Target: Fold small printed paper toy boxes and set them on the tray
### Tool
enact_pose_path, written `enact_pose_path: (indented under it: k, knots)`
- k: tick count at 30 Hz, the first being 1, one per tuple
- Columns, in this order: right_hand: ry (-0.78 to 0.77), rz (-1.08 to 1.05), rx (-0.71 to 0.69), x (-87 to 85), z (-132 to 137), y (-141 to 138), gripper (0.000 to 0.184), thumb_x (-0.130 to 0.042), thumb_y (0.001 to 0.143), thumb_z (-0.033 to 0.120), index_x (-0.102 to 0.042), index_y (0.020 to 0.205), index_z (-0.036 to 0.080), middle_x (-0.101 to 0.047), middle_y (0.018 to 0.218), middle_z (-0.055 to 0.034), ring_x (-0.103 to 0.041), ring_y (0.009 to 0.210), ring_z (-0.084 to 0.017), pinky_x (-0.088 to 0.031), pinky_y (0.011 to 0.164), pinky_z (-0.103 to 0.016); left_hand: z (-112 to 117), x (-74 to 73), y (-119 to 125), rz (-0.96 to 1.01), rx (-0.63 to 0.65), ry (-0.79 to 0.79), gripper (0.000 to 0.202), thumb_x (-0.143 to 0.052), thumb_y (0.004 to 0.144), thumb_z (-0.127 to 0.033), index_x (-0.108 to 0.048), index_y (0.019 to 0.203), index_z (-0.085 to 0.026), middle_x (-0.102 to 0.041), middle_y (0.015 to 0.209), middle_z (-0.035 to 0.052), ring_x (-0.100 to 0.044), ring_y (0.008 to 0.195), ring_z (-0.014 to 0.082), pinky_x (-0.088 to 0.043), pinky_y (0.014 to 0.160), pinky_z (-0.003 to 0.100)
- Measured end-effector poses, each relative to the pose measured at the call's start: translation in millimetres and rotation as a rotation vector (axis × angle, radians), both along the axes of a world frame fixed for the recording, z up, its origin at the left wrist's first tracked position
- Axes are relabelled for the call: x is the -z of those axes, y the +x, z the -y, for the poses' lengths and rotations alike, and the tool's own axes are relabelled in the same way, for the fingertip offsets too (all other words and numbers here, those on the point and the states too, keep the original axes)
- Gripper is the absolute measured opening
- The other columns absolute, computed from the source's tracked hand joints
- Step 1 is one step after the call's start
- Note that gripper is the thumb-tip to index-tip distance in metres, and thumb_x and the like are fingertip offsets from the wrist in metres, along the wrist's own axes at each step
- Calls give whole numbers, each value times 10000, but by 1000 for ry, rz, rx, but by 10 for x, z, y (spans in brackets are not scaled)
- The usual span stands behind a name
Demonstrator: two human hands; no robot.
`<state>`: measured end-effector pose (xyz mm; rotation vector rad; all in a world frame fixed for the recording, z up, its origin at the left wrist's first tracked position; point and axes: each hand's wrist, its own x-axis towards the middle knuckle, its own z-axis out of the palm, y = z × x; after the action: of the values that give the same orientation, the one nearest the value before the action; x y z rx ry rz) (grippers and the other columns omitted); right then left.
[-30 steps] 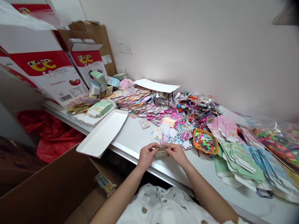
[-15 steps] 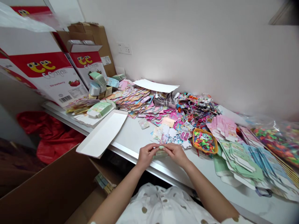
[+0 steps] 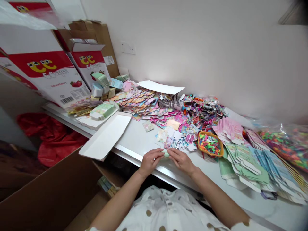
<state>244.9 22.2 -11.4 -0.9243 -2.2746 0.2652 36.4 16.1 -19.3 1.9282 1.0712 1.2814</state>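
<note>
Small pale green piece (image 3: 165, 154) mostly hidden by the left hand (image 3: 151, 162) and right hand (image 3: 181, 161); red-printed carton (image 3: 40, 72) cut off by the left and top edges; plastic bag of colourful pieces (image 3: 284, 144) cut off at right; heaped trinkets (image 3: 203, 114) too small to tell apart.

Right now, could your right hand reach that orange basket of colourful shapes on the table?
Probably yes. The right hand sits just short of the orange basket, with only the white table surface between them. The paper cut-outs lie beside the basket, not across the way.
</note>
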Motion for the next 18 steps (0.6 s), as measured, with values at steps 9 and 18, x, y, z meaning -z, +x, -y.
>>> enact_pose_path:
  k: [9,18]
  knots:
    - [-12,106,163,-208,8,-98,220,-500,889,291,-684,998,241,-694,897,-50,-641,790,-145,-482,711,-233,-67,-69,-51,-122,76,-50,233,-590,814,-314,-656,1007,-202,-685,982,55,-631,857,146,-517,784,278]
    - [89,293,199,-299,42,-130,221,-482,891,235,-668,1007,258,-685,835,-29,-606,703,-121,-383,639,-213,-44,-8,-43,-149,17,-91,285,-574,822,-346,-644,1064,-214,-675,800,33,-613,721,131,-503,716,264]
